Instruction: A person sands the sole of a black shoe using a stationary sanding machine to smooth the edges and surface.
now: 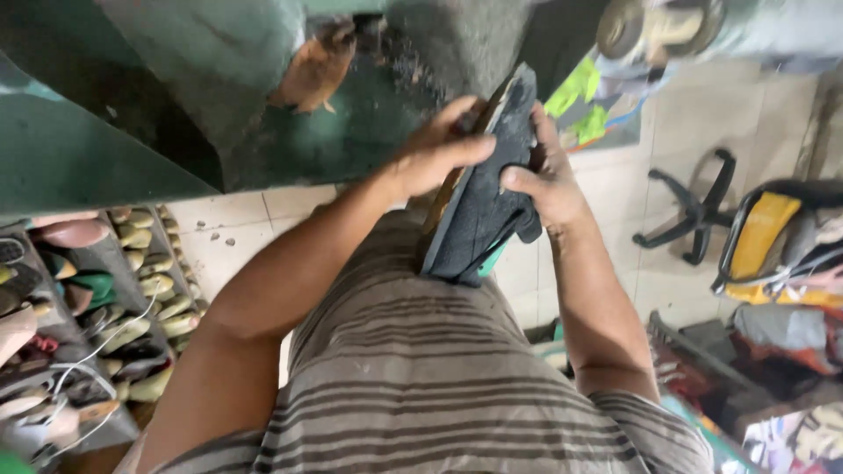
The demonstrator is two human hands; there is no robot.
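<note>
1. we note a dark sandal (481,211) held edge-up in front of the person's striped shirt (421,377), its dark grey sole facing the camera; its upper end lies against the green machine housing (132,105).
2. the left hand (435,154) sits on the sandal's upper left edge, fingers (465,149) curled over that edge and closed on it, thumb across the sole face.
3. the right hand (549,180) clasps the sandal's right edge, thumb (518,180) pressed on the sole face, the other fingers wrapped behind and out of sight.
4. a tan layer shows along the sandal's left rim; a teal strip shows at its lower right corner. we cannot tell what either part is.
5. on the housing above and left of the sandal we note a worn brown patch (316,66); its nature is unclear.
6. left of the sandal and lower down, racks (105,263) hold rows of yellowish shoe lasts (154,285), with white cords lying across them.
7. right of the sandal, on the tiled floor (676,114), a black star-shaped chair base (694,206) stands; beyond it a black and yellow bag (764,233) rests beside heaped materials.
8. above and right of the sandal, a round metal part (654,26) projects from the machine, blurred.
</note>
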